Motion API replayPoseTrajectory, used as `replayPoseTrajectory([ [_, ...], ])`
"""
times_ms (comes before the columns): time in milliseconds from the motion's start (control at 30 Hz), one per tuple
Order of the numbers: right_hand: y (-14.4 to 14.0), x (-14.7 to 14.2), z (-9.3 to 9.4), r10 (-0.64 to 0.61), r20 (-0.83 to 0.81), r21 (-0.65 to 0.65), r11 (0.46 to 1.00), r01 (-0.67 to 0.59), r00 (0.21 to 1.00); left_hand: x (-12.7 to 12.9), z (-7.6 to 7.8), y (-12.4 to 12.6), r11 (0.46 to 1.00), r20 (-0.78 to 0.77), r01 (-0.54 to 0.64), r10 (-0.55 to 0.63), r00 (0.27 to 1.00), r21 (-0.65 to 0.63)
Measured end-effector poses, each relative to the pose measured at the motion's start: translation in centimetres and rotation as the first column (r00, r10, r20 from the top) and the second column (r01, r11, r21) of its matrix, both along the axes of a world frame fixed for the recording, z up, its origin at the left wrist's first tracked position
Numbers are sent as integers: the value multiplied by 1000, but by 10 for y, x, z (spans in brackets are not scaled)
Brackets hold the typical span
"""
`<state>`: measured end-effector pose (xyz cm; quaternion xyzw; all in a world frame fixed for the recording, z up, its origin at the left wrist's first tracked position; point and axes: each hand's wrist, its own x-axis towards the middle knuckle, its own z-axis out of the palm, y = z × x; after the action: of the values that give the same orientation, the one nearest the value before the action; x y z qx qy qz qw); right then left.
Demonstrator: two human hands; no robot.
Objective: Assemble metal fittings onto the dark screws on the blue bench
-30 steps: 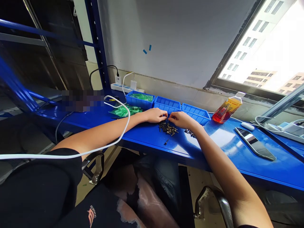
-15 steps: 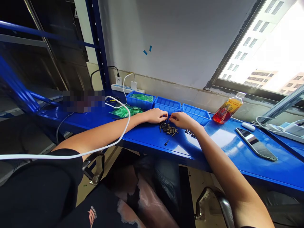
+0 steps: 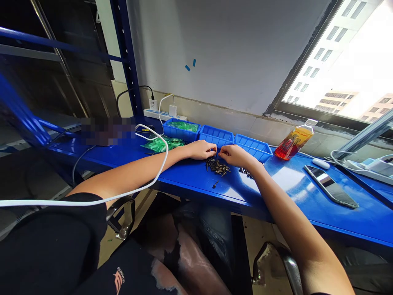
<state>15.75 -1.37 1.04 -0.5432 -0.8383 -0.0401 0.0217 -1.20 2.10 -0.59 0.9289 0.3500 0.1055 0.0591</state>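
My left hand and my right hand rest on the blue bench, fingertips almost meeting just behind a small heap of dark screws. Both hands have their fingers curled in at the tips, apparently pinching something tiny; what it is I cannot make out. One stray screw lies nearer the bench's front edge, and a few more screws sit under my right wrist.
Three blue bins stand in a row behind my hands, the left one holding green bags; more green bags lie beside it. To the right are an orange drink bottle and a phone. A white cable crosses my left arm.
The hands stay almost still behind the screw heap; only the fingertips shift slightly. The view has nudged a little.
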Motion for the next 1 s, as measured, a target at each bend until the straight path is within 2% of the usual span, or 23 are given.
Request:
replayPoseTrajectory([
  [1000, 2, 3, -2, 22, -46, 1, 1000, -22, 999, 0, -2, 2, 1000, 21, 3, -3, 1000, -4],
])
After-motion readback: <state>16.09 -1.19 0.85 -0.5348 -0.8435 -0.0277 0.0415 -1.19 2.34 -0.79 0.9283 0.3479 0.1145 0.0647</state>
